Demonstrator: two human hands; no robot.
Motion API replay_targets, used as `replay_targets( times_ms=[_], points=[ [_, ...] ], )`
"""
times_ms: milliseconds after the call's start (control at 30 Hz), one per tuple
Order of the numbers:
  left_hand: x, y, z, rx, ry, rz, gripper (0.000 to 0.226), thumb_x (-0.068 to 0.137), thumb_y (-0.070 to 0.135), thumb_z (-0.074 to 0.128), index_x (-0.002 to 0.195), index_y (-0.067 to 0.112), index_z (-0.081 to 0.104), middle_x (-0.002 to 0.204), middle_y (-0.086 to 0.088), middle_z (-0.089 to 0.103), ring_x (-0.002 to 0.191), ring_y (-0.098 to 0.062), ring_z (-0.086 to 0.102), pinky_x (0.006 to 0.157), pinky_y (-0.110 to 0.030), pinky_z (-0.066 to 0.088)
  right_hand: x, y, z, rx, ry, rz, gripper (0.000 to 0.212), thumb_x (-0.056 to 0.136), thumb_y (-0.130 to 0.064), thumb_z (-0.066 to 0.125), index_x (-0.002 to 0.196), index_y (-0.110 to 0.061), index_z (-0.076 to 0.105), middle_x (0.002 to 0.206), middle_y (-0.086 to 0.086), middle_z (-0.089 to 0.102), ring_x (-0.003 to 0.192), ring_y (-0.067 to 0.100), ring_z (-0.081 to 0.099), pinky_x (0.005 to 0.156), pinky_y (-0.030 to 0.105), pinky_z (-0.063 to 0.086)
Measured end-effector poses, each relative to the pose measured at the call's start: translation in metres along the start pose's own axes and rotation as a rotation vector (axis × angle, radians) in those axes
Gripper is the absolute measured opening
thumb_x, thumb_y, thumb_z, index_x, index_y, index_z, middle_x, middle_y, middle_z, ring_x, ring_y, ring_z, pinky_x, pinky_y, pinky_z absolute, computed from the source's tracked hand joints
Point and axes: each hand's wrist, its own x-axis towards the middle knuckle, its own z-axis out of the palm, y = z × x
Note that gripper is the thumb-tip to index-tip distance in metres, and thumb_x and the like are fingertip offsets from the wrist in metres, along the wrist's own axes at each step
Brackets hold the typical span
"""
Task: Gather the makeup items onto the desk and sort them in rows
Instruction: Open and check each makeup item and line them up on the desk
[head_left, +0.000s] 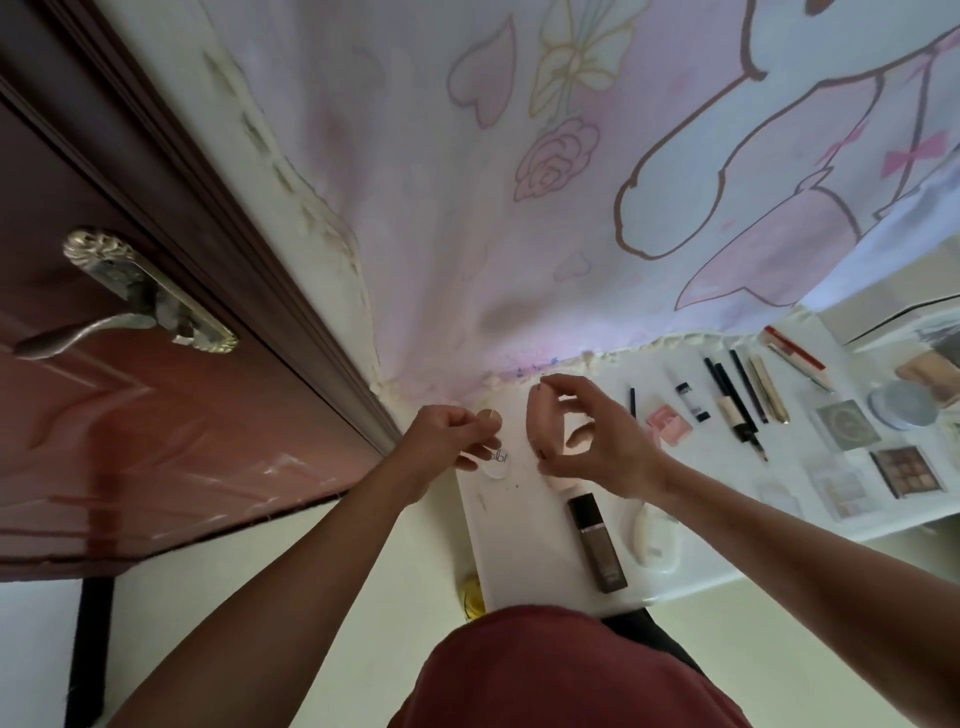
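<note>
Head view | pink egg-shaped sponge (544, 423), matte, frame centre, above left end of white desk (524, 551) | right hand (597, 441) fingers curled, pinching sponge | left hand (447, 441) curled, pinching white round case (497, 464)

Left grip (447, 436) covers part of a white disc (496, 465); its lettering is only partly legible. Gold round piece (491, 415) is half hidden behind the fingers; contact unclear. Right grip (597, 441) masks the edges of the pink sponge (543, 421). Pale item (647, 540) lies partly under the right forearm. Yellow object (471, 597) is mostly hidden below the table (524, 561). Beige item (930, 371) is cut by the right edge.
</note>
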Motion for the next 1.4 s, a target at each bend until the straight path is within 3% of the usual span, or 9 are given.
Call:
replay_targets(
  times_ms=[100, 267, 400, 533, 633, 767, 933, 1167, 1400],
  points=[
    [-0.001, 0.022, 0.000, -0.022, -0.016, 0.072, 0.025, 0.088, 0.024, 0.068, 0.093, -0.001, 0.070, 0.091, -0.012, 0.075, 0.079, -0.020, 0.067, 0.070, -0.032, 0.052, 0.005, -0.014, -0.008, 0.028, -0.001, -0.010, 0.084, 0.061, -0.010, 0.090, 0.129, -0.036, 0.048, 0.127, -0.009, 0.053, 0.110, 0.011, 0.061, 0.071, 0.027, 0.057],
    [-0.005, 0.054, 0.003, -0.089, -0.050, 0.156, 0.020, 0.086, 0.023, 0.070, 0.091, 0.004, 0.072, 0.083, -0.014, 0.072, 0.075, -0.024, 0.068, 0.069, -0.035, 0.054, 0.017, -0.033, -0.015, -0.080, 0.017, -0.051, 0.084, 0.056, -0.026, 0.091, 0.128, -0.039, 0.049, 0.120, -0.019, 0.050, 0.104, 0.002, 0.054, 0.069, 0.011, 0.045],
    [-0.007, 0.069, 0.002, -0.118, -0.048, 0.150, 0.019, 0.082, 0.011, 0.073, 0.098, 0.001, 0.068, 0.081, -0.019, 0.071, 0.070, -0.028, 0.068, 0.071, -0.039, 0.056, 0.024, -0.045, -0.016, -0.081, 0.009, 0.013, 0.084, 0.054, -0.032, 0.091, 0.129, -0.036, 0.052, 0.124, -0.012, 0.054, 0.108, 0.010, 0.057, 0.077, 0.029, 0.055],
    [-0.008, 0.075, -0.007, -0.174, -0.023, 0.103, 0.018, 0.083, 0.007, 0.072, 0.100, 0.002, 0.067, 0.082, -0.018, 0.071, 0.068, -0.026, 0.068, 0.062, -0.033, 0.057, 0.030, -0.061, -0.026, 0.259, -0.047, 0.139, 0.044, 0.081, -0.002, 0.076, 0.121, -0.015, 0.064, 0.114, 0.004, 0.067, 0.088, 0.015, 0.065, 0.063, 0.025, 0.053],
    [-0.011, 0.077, -0.011, -0.253, -0.018, 0.111, 0.011, 0.086, 0.006, 0.068, 0.097, 0.003, 0.068, 0.078, -0.012, 0.070, 0.064, -0.021, 0.067, 0.057, -0.029, 0.056, 0.031, -0.069, -0.035, 0.541, -0.076, 0.306, 0.022, 0.089, -0.009, 0.067, 0.109, -0.003, 0.071, 0.096, 0.011, 0.072, 0.080, 0.018, 0.067, 0.061, 0.021, 0.054],
    [-0.015, 0.077, -0.011, -0.313, -0.046, 0.147, 0.019, 0.085, 0.007, 0.068, 0.104, 0.001, 0.067, 0.086, -0.014, 0.069, 0.072, -0.025, 0.067, 0.063, -0.029, 0.058, 0.034, -0.073, -0.036, 0.670, -0.083, 0.445, 0.020, 0.088, -0.007, 0.067, 0.103, 0.005, 0.068, 0.086, 0.012, 0.068, 0.067, 0.016, 0.064, 0.058, 0.020, 0.054],
    [-0.023, 0.082, -0.009, -0.292, -0.168, 0.233, 0.050, 0.067, 0.001, 0.074, 0.116, 0.002, 0.062, 0.088, -0.015, 0.072, 0.077, -0.028, 0.069, 0.070, -0.031, 0.056, 0.031, -0.077, -0.042, 0.850, -0.090, 0.558, 0.020, 0.087, -0.011, 0.064, 0.103, 0.000, 0.062, 0.079, 0.012, 0.062, 0.057, 0.014, 0.059, 0.051, 0.018, 0.053],
    [-0.027, 0.088, 0.003, -0.325, -0.136, 0.258, 0.042, 0.080, -0.015, 0.063, 0.118, 0.002, 0.059, 0.088, -0.016, 0.068, 0.074, -0.028, 0.067, 0.070, -0.031, 0.057, 0.023, -0.081, -0.046, 0.901, -0.057, 0.547, 0.020, 0.091, -0.009, 0.060, 0.108, 0.001, 0.059, 0.079, 0.014, 0.063, 0.058, 0.015, 0.063, 0.050, 0.018, 0.053],
    [-0.027, 0.087, 0.016, -0.403, -0.101, 0.200, 0.039, 0.088, -0.012, 0.047, 0.120, 0.008, 0.059, 0.083, -0.014, 0.065, 0.069, -0.026, 0.063, 0.064, -0.032, 0.054, 0.017, -0.083, -0.044, 0.856, 0.008, 0.477, 0.019, 0.089, -0.003, 0.063, 0.106, 0.005, 0.062, 0.086, 0.015, 0.067, 0.066, 0.018, 0.068, 0.055, 0.021, 0.055]
  ],
)
